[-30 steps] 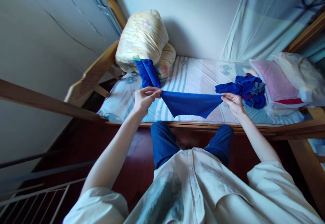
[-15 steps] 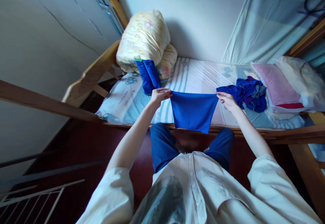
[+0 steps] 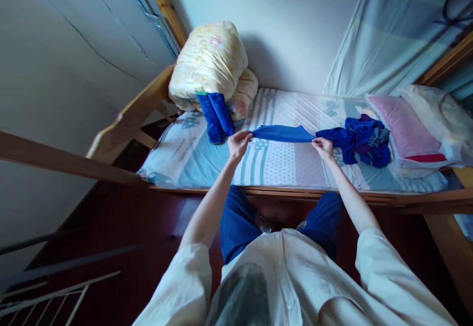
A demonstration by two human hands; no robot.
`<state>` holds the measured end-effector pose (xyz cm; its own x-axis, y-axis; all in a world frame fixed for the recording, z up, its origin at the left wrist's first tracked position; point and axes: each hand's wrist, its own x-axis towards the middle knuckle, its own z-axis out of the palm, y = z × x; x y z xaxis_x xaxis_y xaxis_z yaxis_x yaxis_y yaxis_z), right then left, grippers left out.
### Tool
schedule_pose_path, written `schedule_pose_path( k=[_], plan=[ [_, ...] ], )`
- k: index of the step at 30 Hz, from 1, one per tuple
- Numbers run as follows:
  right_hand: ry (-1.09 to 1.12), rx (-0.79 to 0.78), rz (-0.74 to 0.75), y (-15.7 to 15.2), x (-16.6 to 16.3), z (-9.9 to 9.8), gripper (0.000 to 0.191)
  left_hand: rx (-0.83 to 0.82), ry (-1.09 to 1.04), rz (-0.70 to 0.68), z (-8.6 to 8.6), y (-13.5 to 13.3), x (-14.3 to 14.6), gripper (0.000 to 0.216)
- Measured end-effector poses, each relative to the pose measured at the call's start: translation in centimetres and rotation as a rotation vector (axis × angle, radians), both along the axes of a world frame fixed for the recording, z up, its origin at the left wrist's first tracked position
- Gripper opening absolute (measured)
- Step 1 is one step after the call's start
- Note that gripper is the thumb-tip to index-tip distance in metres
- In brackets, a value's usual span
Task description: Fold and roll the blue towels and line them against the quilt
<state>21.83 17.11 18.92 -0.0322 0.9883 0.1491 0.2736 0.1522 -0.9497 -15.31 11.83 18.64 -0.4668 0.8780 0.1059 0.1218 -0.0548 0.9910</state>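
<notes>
A small blue cloth is stretched above the bed between my two hands. My left hand pinches its left corner, and my right hand pinches the right one. The cloth billows away from me, so it looks like a narrow strip. Just beyond my right hand lies a crumpled pile of blue and purple cloths. Two rolled blue cloths lean against the quilt, a little past my left hand.
The bed has a patterned sheet and a wooden rail along its near edge. A bundled yellow quilt sits at the left end. At the right end lie a pink pillow and a clear plastic bag. A white rack stands lower left.
The cloth hung down flat in front of the bed's edge before; now its lower edge has swung up and away over the bed. Both hands have shifted slightly, still pinching its corners.
</notes>
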Motion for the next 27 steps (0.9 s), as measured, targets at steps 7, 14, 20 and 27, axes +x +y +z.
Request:
schedule_pose_path(
  k=[7,14,20,27],
  plan=[
    [-0.157,-0.418,-0.028,-8.4,0.2,-11.6,0.017,-0.588,0.250,-0.092,-12.9,-9.5,3.0,0.034],
    [-0.193,-0.649,0.009,-13.2,0.7,-17.3,0.014,-0.783,0.274,-0.161,-17.7,-13.3,3.8,0.032],
    [-0.183,-0.700,0.040,-13.6,1.3,-18.5,0.017,-0.836,0.320,-0.211,-18.6,-13.2,3.3,0.022],
    [-0.166,-0.730,0.032,-14.2,1.7,-18.1,0.012,-0.867,0.371,-0.291,-18.7,-12.9,3.1,0.018]
  ],
)
